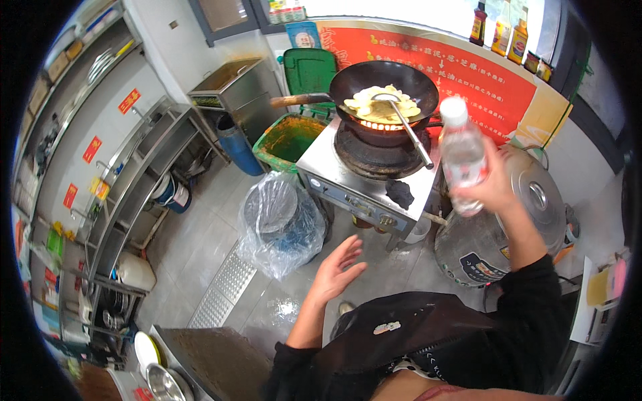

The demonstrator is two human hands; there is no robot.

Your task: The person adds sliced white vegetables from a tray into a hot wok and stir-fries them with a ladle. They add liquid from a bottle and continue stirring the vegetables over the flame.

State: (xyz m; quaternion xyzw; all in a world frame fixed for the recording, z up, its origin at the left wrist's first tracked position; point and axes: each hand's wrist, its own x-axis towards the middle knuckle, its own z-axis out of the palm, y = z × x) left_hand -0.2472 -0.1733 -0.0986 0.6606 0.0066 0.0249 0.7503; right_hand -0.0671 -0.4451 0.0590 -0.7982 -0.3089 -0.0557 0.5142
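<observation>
My right hand [489, 183] is closed around a clear plastic bottle [464, 155] with a white cap, held upright to the right of the stove. My left hand [338, 268] hangs in front of my body over the floor, fingers apart and holding nothing. A black wok [351, 82] with a wooden handle [301, 100] sits over an orange flame on the steel stove [326, 163]. Pale yellow pieces of food [368, 113] lie in the wok. A metal ladle [414, 135] rests with its bowl on them, its handle leaning over the near rim.
A black cloth [399, 193] lies on the stove's front right corner. Left of the stove stand an open green bin [288, 143] and a bucket wrapped in clear plastic [281, 225]. A large lidded metal drum [466, 245] stands right. Sauce bottles [501, 30] line the windowsill.
</observation>
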